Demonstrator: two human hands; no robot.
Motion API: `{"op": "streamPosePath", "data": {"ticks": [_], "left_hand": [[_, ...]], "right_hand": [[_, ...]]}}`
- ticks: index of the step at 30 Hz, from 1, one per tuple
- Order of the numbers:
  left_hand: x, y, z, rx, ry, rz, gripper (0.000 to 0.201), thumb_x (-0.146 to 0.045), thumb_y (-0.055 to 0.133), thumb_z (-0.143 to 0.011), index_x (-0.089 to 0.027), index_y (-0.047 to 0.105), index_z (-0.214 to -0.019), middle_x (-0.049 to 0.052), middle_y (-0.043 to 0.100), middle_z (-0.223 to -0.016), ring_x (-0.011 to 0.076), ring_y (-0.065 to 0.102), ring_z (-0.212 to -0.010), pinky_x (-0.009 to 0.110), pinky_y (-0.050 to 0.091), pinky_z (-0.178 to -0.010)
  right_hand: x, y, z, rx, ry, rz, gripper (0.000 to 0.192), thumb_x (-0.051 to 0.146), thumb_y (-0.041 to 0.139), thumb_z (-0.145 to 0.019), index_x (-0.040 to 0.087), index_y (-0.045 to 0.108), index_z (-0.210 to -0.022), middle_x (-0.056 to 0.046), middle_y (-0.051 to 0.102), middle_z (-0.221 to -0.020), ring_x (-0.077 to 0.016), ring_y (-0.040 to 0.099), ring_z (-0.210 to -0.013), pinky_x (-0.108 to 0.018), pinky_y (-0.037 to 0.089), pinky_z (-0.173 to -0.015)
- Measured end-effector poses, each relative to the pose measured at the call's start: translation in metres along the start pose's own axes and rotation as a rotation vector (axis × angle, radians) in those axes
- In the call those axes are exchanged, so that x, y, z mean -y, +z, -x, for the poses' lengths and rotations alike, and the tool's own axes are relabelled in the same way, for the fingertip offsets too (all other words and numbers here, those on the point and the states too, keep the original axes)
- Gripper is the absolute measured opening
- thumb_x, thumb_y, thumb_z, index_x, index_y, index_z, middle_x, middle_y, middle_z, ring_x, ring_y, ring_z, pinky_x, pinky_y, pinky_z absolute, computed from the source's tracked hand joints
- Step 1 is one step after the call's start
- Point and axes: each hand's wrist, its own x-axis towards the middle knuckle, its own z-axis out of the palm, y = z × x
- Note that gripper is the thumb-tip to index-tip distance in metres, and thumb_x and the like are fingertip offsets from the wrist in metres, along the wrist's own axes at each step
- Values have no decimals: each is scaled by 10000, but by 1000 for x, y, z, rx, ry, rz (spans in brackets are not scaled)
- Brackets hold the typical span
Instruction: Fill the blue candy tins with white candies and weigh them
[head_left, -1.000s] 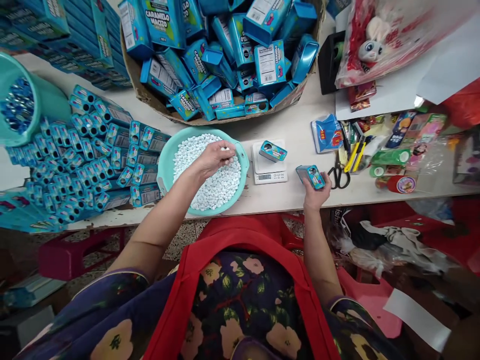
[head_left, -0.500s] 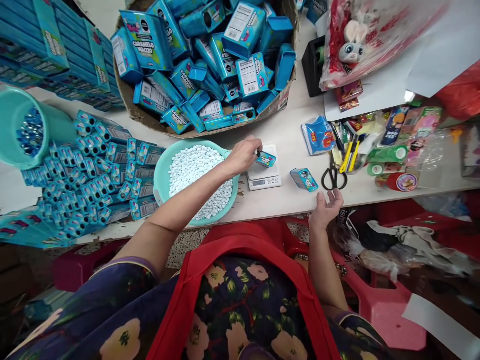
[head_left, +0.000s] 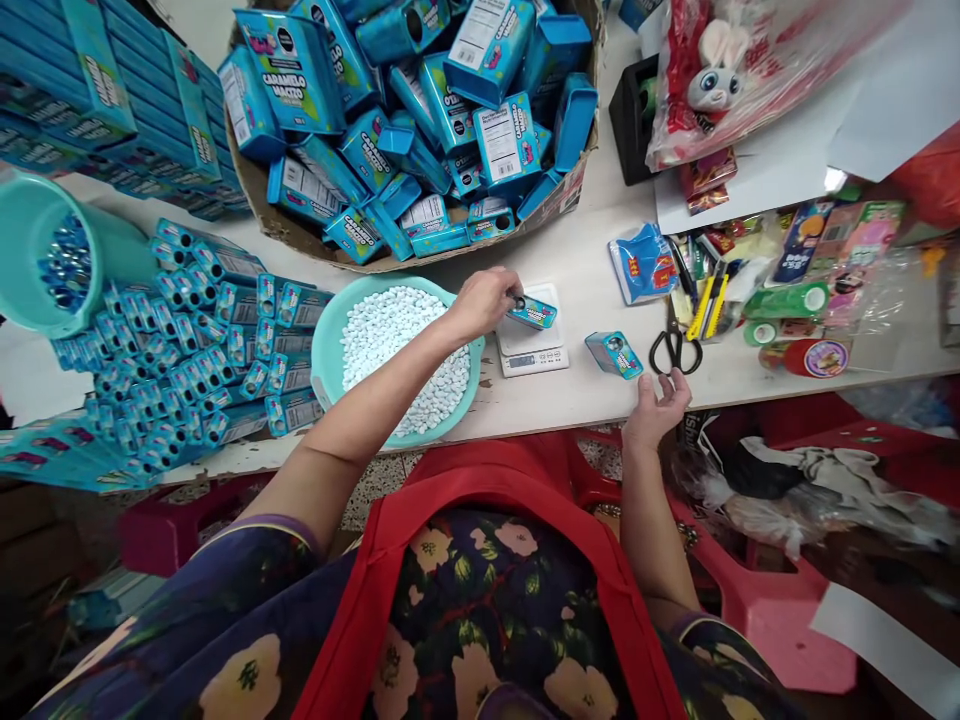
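My left hand [head_left: 487, 300] reaches across a turquoise bowl [head_left: 319, 350] of pale candies [head_left: 397, 320]. Its fingers are pinched together at the left end of a small blue candy box [head_left: 536, 312], by the dark hole there. What they pinch is hidden. That box lies on a white digital scale [head_left: 532, 362]; its display is too small to read. At the table's front edge my right hand [head_left: 656, 408] rests palm up, fingers apart, with nothing in it. Another blue candy box [head_left: 615, 355] lies just left of it, and black-handled scissors [head_left: 675, 352] just beyond.
A cardboard box [head_left: 585, 165] of blue packs stands behind the bowl. Rows of small candy boxes [head_left: 195, 340] and a turquoise bucket [head_left: 127, 270] fill the left. A yellow cutter [head_left: 709, 305], a blue packet [head_left: 643, 265] and a bagged bunny toy [head_left: 716, 85] lie at the right.
The whole view has shifted slightly. Both hands stay in nearly the same places, the left at the candy box on the scale and the right beside the other box.
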Motion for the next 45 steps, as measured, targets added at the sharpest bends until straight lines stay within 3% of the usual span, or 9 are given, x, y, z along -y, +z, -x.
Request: {"op": "streamPosePath", "data": {"ticks": [7, 11, 21, 25, 28, 31, 34, 41, 45], "left_hand": [[30, -34, 34, -217, -383, 1061, 240, -376, 691, -788, -152, 606, -800, -32, 497, -604, 33, 386, -434, 175, 179, -405], [46, -35, 54, -177, -498, 969, 251, -375, 692, -785, -143, 604, -745, -60, 404, -523, 28, 297, -386, 186, 122, -392], [22, -6, 39, -49, -114, 250, 134, -297, 613, -814, -169, 647, -793, -3, 583, -696, 124, 460, -641, 253, 291, -581], [19, -4, 36, -114, -206, 529, 255, -364, 649, -819, -175, 549, -679, -37, 457, -564, 89, 377, -520, 240, 243, -513], [24, -1, 37, -235, -374, 985, 393, -472, 655, -822, -182, 467, -634, -36, 472, -561, 65, 402, -460, 218, 261, -454], [29, 3, 42, -328, -464, 1262, 335, -448, 711, -790, -160, 558, -712, -8, 582, -652, 62, 524, -521, 186, 365, -478], [30, 7, 51, -397, -493, 1371, 289, -414, 725, -795, -139, 640, -813, 5, 618, -690, 67, 580, -576, 179, 437, -540], [23, 9, 63, -483, -497, 1510, 463, -616, 601, -845, -161, 679, -887, 32, 651, -774, 97, 610, -659, 219, 484, -634], [22, 13, 62, -463, -523, 1585, 481, -610, 556, -875, -147, 688, -872, 50, 661, -815, 105, 602, -699, 207, 450, -618]], "right_hand": [[-7, -7, 3, -58, 31, 50, 649, 511, 694, -698, 150, 516, -1206, -180, 533, -1358, -257, 593, -1176, -475, 505, -994], [-11, -10, 7, -71, 35, 77, 621, 550, 676, -713, 148, 549, -1170, -165, 584, -1298, -252, 619, -1131, -467, 514, -976], [-16, -14, 10, -59, 40, 73, 558, 562, 639, -752, 132, 592, -1106, -111, 653, -1082, -227, 645, -1002, -448, 539, -906], [18, -13, 30, -168, -166, 160, 392, 512, 656, -779, 190, 584, -991, -53, 613, -954, -179, 626, -833, -384, 555, -794], [48, 23, 47, 106, -361, 48, 423, 444, 727, -751, 224, 566, -1075, -52, 591, -1026, -171, 630, -827, -353, 557, -741], [66, 86, 44, 436, -400, 5, 729, 430, 804, -661, 240, 485, -1289, -113, 539, -1300, -251, 569, -1174, -408, 524, -920], [81, 133, 31, 595, -341, -2, 548, 453, 758, -704, 205, 578, -1158, -77, 631, -1147, -244, 592, -1104, -424, 466, -986], [155, 116, 41, 699, -815, 220, 321, 378, 744, -766, 257, 660, -1051, -19, 683, -1018, -227, 621, -1002, -405, 424, -954], [173, 113, 54, 728, -894, 357, 275, 367, 720, -782, 248, 663, -1023, -14, 690, -949, -223, 630, -929, -383, 409, -886]]}}
